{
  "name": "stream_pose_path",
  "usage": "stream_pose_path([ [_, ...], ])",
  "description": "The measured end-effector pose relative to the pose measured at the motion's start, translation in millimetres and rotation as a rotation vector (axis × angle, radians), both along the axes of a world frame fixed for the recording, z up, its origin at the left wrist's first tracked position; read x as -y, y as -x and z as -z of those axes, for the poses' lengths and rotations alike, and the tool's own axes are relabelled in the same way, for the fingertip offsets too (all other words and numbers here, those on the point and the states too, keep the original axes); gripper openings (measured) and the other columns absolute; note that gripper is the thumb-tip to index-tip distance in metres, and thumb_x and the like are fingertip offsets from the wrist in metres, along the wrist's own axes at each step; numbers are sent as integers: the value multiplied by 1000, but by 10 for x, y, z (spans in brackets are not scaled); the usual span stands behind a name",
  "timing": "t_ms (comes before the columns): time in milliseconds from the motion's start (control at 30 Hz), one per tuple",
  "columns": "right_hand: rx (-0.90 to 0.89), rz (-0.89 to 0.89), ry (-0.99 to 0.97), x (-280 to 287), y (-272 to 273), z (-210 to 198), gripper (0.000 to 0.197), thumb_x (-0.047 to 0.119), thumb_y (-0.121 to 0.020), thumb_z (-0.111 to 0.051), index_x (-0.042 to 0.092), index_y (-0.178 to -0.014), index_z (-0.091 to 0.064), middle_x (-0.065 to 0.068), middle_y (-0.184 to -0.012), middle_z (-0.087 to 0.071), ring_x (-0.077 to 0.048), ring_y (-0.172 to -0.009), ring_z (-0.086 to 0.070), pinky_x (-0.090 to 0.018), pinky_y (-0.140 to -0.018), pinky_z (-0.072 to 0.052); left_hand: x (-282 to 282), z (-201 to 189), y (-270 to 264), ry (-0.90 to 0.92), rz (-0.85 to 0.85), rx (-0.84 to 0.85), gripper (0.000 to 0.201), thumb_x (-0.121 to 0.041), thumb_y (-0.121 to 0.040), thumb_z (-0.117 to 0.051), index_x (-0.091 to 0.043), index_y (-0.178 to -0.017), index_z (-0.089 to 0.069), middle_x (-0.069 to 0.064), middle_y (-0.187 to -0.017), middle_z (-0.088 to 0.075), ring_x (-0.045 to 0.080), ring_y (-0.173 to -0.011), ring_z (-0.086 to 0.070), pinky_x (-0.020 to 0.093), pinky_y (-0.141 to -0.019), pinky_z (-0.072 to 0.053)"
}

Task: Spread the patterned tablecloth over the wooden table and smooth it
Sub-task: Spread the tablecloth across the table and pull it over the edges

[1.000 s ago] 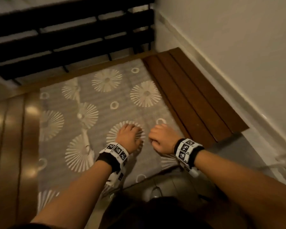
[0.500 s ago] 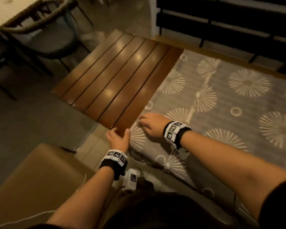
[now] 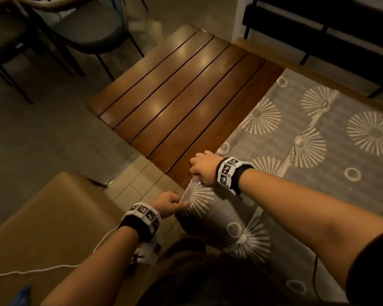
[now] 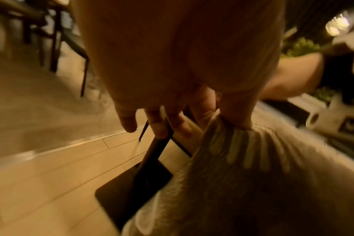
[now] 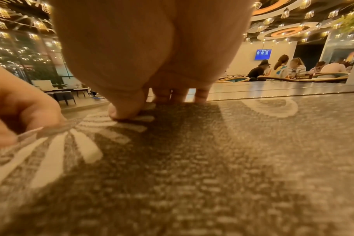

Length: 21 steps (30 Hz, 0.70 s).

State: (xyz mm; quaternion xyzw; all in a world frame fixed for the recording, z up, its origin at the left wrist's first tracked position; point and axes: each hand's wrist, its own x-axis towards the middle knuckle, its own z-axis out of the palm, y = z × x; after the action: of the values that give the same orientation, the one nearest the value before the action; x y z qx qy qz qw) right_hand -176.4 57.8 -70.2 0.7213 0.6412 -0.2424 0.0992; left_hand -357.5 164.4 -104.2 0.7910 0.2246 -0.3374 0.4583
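Observation:
The grey tablecloth (image 3: pixel 318 151) with white sunburst circles covers the right part of the slatted wooden table (image 3: pixel 175 96); the left slats are bare. My right hand (image 3: pixel 202 168) grips the cloth's left edge at the table's near edge, thumb on top of the tablecloth (image 5: pixel 192 159). My left hand (image 3: pixel 170 204) is just below, off the table's edge. It pinches the hanging edge of the tablecloth (image 4: pixel 253 159) between thumb and forefinger, and the other fingers (image 4: pixel 127 124) hang loose. The left hand (image 5: pixel 20 111) also shows in the right wrist view.
Dark chairs (image 3: pixel 93 25) stand beyond the table's far left end. A brown padded seat (image 3: pixel 42 217) with a white cable (image 3: pixel 53 267) sits at my lower left. A black slatted bench (image 3: pixel 341 29) runs behind the table. The table's dark foot (image 4: pixel 135 183) rests on the tiled floor.
My left hand has left the bare table edge and now pinches the cloth's hanging edge. My right hand has stayed on the cloth's left edge, curled tighter. Earlier, my head turned left.

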Motion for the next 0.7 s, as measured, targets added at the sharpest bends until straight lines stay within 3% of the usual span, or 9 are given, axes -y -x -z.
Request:
stream_pose_path([
  [67, -9, 26, -52, 13, 17, 29, 14, 27, -88, -53, 23, -99, -61, 0, -97, -44, -24, -98, -44, -41, -87, -35, -47, 9, -16, -317, 251, -53, 57, -64, -80, -52, -12, -89, -71, 8, -127, -52, 23, -114, -49, 43, -101, -41],
  [133, 32, 85, -146, 55, 1, 58, 20, 33, -89, -55, 21, -104, -57, -3, -107, -48, -26, -102, -45, -42, -90, -35, -113, -19, -64, -587, 355, -99, 40, -53, -87, -53, -17, -94, -70, 7, -138, -45, 26, -123, -43, 42, -104, -38],
  [200, 66, 174, -221, 164, -74, 47, 31, 38, -89, -56, 21, -114, -52, -6, -120, -48, -26, -109, -45, -44, -97, -34, -217, -121, -217, -709, 412, -193, 34, -45, -89, -54, -16, -102, -67, 7, -120, -57, 24, -108, -54, 38, -92, -48],
  [267, 84, 284, -312, 329, -186, 16, 30, 34, -89, -55, 20, -115, -53, -7, -122, -49, -27, -110, -45, -44, -97, -34, -286, -347, -463, -744, 423, -225, 25, -36, -91, -54, -15, -100, -63, 3, -95, -63, 20, -88, -62, 32, -75, -51],
  [367, 110, 544, -378, 719, -430, -98, 21, 24, -87, -50, 16, -105, -58, -9, -110, -53, -30, -103, -50, -40, -89, -34, -224, -741, -1003, -847, 534, -151, 13, -26, -90, -53, -15, -90, -60, 3, -92, -65, 22, -84, -63, 35, -75, -53],
  [533, 88, 1081, -351, 1658, -713, -231, 20, 18, -81, -53, 15, -99, -62, -12, -106, -60, -35, -100, -56, -40, -84, -44, 366, -1055, -1762, -707, 620, 202, 20, -38, -84, -49, -20, -77, -54, 0, -77, -60, 22, -72, -58, 32, -65, -48],
  [633, -47, 1286, -336, 2215, -650, -174, 18, 15, -83, -50, 16, -98, -61, -12, -107, -65, -34, -100, -61, -37, -83, -48, 823, -934, -2087, -421, 686, 322, 14, -33, -88, -52, -18, -89, -52, 8, -94, -66, 26, -82, -59, 30, -69, -42],
  [700, -188, 1353, -281, 2467, -514, -130, 27, 13, -87, -50, 14, -112, -59, -12, -117, -63, -32, -109, -59, -33, -89, -44, 1129, -835, -2285, -277, 712, 336, 24, -25, -87, -58, -13, -107, -54, 9, -108, -63, 28, -98, -61, 27, -77, -42],
])
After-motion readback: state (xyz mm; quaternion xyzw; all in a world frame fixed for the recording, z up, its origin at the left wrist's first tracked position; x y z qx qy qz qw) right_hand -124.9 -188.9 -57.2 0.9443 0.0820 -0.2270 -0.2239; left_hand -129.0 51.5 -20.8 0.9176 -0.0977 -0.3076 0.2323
